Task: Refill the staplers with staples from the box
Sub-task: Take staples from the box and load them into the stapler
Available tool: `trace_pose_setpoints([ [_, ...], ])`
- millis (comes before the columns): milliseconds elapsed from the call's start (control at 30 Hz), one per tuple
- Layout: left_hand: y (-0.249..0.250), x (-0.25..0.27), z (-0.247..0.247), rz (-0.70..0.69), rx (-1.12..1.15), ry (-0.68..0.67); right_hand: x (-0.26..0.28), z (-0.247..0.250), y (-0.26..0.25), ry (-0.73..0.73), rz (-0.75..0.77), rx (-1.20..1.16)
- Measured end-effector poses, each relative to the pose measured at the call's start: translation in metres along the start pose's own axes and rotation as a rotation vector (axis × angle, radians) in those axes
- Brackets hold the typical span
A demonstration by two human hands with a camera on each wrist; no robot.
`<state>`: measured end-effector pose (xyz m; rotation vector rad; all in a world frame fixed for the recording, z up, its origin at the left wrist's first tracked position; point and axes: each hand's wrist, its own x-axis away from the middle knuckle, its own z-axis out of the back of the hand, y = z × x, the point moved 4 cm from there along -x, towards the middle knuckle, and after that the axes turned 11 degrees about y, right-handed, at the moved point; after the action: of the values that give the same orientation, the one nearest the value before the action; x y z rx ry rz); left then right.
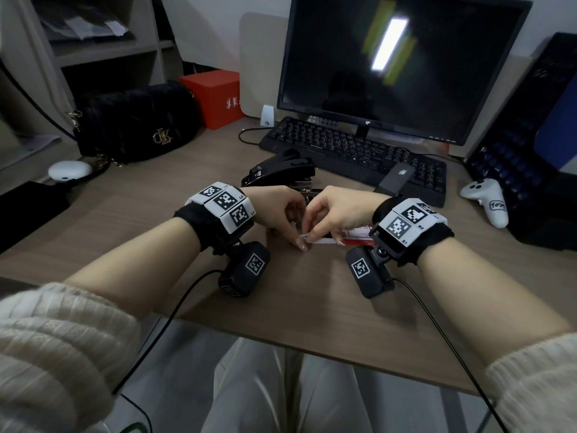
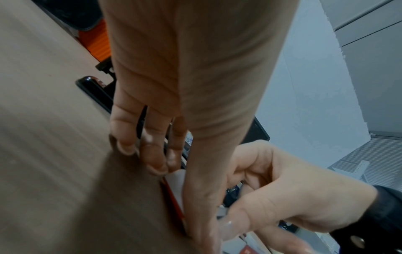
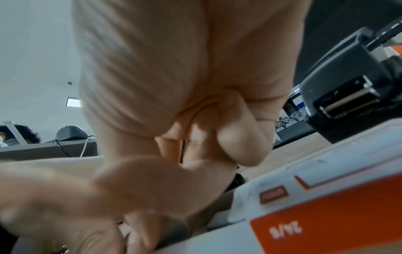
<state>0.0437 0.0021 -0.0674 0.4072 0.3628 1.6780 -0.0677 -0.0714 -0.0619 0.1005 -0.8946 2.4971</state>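
Observation:
A small red-and-white staple box [image 1: 356,237] lies on the desk between both hands. My left hand [image 1: 296,239] pinches its left end; in the left wrist view the left hand [image 2: 165,165] has its fingers on one side of the white flap [image 2: 178,177] and its thumb on the other. My right hand [image 1: 312,235] pinches the same white end from the right, its other fingers curled over the box [image 3: 326,214]. A black stapler [image 1: 278,170] stands just behind the hands with its top swung up. No loose staples can be seen.
Behind the stapler are a black keyboard [image 1: 352,154] and a monitor [image 1: 399,64]. A dark phone [image 1: 395,179] leans on the keyboard. A black handbag [image 1: 134,120] and a red box [image 1: 215,95] stand at the back left, a white controller [image 1: 487,198] at the right.

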Motion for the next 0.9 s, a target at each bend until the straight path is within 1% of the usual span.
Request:
trace_pose_setpoints([
  [167, -0.001, -0.001, -0.001, 0.005, 0.004, -0.007, 0.0, 0.002, 0.001, 0.017, -0.022, -0.011],
  [267, 0.0, -0.003, -0.002, -0.011, -0.012, -0.011, 0.0, 0.002, 0.003, -0.014, -0.054, -0.053],
  [400, -0.001, -0.005, -0.004, -0.011, -0.016, -0.009, 0.001, 0.002, 0.008, -0.009, -0.068, -0.134],
  [500, -0.002, -0.006, -0.004, -0.006, -0.024, -0.017, 0.003, 0.014, 0.009, 0.071, -0.042, -0.153],
  [567, -0.002, -0.006, -0.004, -0.001, -0.018, -0.02, 0.004, 0.027, 0.007, 0.155, -0.018, -0.127],
  [700, -0.002, -0.006, -0.004, -0.002, -0.011, -0.022, 0.001, 0.054, 0.011, 0.32, -0.019, -0.14],
  [800, -0.002, -0.006, -0.004, 0.001, 0.002, -0.034, -0.006, 0.065, 0.014, 0.406, -0.032, -0.019],
  [900, -0.002, -0.007, -0.004, 0.0, 0.002, -0.035, -0.014, 0.069, 0.014, 0.44, -0.042, 0.067],
])
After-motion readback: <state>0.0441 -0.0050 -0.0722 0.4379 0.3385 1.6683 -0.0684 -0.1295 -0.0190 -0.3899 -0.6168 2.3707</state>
